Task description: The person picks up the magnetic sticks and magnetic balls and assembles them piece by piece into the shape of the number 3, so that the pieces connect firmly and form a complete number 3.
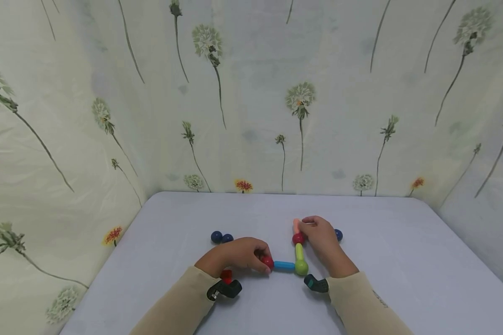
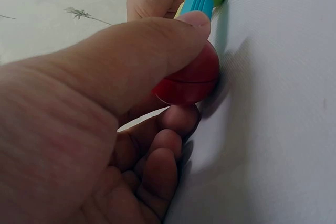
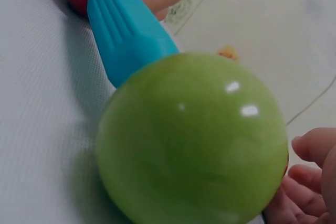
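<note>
In the head view, the right hand (image 1: 320, 236) partly hides one dark blue ball (image 1: 339, 235); the marks (image 1: 380, 298) on the right sleeve (image 1: 362, 307) are too small for reading. In the right wrist view, the bottom edge cuts the green ball (image 3: 191, 140).

Pretty loud palette on these pieces tbh: red ball (image 1: 268, 263) is solid red, blue stick (image 1: 284, 265) leans turquoise up close, green ball (image 1: 301, 267) is a shiny lime. Then a yellow-green stick (image 1: 299, 252), a second red ball (image 1: 298, 238) and a salmon-pink stick (image 1: 296, 224). Other balls (image 1: 216, 237) are dark navy. Worktop (image 1: 423, 260) is plain pale lavender, sleeves (image 1: 176, 300) are beige, wrist gadgets (image 1: 230, 289) mostly black. Backdrop (image 1: 255, 88) is pale grey-green, printed with dandelions, dark stems and some orange flowers.
</note>
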Demonstrator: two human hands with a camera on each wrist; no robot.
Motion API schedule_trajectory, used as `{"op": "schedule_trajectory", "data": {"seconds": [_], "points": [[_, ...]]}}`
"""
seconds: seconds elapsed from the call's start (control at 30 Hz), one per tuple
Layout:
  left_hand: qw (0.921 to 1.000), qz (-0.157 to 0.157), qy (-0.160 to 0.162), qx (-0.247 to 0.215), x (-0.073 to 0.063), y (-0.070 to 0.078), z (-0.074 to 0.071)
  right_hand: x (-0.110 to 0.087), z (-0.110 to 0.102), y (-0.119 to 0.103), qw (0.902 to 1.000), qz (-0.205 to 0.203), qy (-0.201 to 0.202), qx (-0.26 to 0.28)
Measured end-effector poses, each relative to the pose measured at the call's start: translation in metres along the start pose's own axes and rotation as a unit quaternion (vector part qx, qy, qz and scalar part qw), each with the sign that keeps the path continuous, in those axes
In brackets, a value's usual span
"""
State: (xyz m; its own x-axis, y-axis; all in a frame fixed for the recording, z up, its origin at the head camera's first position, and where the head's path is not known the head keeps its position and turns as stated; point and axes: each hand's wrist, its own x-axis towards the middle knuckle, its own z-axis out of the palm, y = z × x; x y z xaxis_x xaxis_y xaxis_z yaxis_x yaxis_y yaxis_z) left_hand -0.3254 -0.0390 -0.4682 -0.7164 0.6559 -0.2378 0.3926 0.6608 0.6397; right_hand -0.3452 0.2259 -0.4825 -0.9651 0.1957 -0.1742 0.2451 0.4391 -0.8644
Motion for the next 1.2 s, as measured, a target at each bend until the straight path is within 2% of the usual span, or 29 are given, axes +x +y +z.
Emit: {"op": "schedule_trajectory", "data": {"seconds": [0.17, 0.4, 0.6, 0.7, 0.83, 1.2], "points": [[1.0000, 0.004, 0.000, 0.001, 0.002, -0.003, 0.000, -0.004, -0.009, -0.007, 0.9974, -0.045, 0.048, -0.028], [0.9999, -0.007, -0.001, -0.008, 0.003, -0.005, -0.001, -0.007, -0.020, -0.009, 0.9822, -0.108, 0.122, -0.094], [1.0000, 0.006, -0.006, 0.000, 0.003, -0.003, 0.000, -0.007, -0.037, 0.012, 0.9628, -0.090, 0.173, -0.187], [1.0000, 0.002, -0.005, -0.001, 0.003, -0.003, 0.000, -0.007, -0.046, 0.020, 0.9609, -0.080, 0.171, -0.203], [1.0000, 0.004, -0.006, 0.003, 0.003, -0.003, 0.000, -0.012, -0.059, 0.028, 0.9663, -0.053, 0.144, -0.207], [1.0000, 0.002, -0.002, 0.003, 0.003, -0.005, 0.000, -0.020, -0.079, 0.046, 0.9740, -0.047, 0.074, -0.209]]}}
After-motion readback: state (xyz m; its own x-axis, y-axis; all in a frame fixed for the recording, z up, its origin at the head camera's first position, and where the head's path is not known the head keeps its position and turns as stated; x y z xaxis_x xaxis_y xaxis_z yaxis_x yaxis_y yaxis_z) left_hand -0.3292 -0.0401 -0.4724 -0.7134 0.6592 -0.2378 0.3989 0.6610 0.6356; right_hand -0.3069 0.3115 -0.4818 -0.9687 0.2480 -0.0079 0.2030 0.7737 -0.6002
